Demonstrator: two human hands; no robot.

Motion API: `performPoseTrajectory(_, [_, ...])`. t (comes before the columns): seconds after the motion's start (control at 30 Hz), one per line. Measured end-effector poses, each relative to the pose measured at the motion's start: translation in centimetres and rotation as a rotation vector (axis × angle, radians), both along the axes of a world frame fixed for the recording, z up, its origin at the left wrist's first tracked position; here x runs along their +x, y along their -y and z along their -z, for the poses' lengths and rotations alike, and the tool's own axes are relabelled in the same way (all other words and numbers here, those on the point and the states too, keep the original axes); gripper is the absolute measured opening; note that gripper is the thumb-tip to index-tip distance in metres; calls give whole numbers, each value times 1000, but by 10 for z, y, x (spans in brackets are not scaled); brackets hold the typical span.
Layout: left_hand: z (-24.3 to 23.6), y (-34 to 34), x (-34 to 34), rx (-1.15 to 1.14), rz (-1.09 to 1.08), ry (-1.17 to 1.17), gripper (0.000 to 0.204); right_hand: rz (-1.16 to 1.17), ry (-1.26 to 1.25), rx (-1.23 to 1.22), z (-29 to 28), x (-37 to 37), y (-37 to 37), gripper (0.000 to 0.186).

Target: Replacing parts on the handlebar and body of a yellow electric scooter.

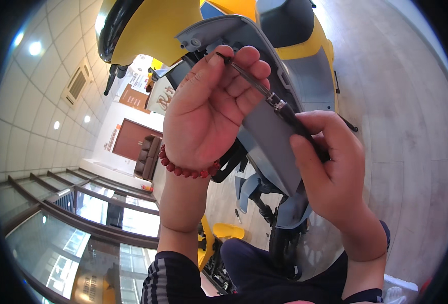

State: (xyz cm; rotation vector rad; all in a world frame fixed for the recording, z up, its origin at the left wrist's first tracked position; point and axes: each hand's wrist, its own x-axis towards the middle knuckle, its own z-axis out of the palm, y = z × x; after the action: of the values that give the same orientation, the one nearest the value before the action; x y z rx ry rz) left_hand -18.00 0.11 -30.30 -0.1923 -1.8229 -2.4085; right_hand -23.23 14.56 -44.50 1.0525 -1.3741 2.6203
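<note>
My left hand (204,114), palm up and with a red bead bracelet on its wrist, pinches a small black screw (224,58) between thumb and index finger. The other fingers are loosely curled. My right hand (335,162) is wrapped round the dark handle of a screwdriver (277,104). The screwdriver's metal shaft points up and left across my left fingers, its tip close to the screw; whether they touch I cannot tell. Behind both hands is a long grey plastic panel (272,139) of a scooter, partly hidden by them.
Yellow scooter bodywork (155,30) stands at the far side, with a dark seat (284,25) beside it. Below the panel is a black wheel (284,248). A yellow part (228,231) lies on the wooden floor (396,177). Glass windows (82,238) are at the left.
</note>
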Motion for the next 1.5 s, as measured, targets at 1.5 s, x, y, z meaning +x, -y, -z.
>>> performPoseTrajectory(1.5, [-52,-30,-52,-269,-438,-65,19,21,55,6,-80,-46,16,21])
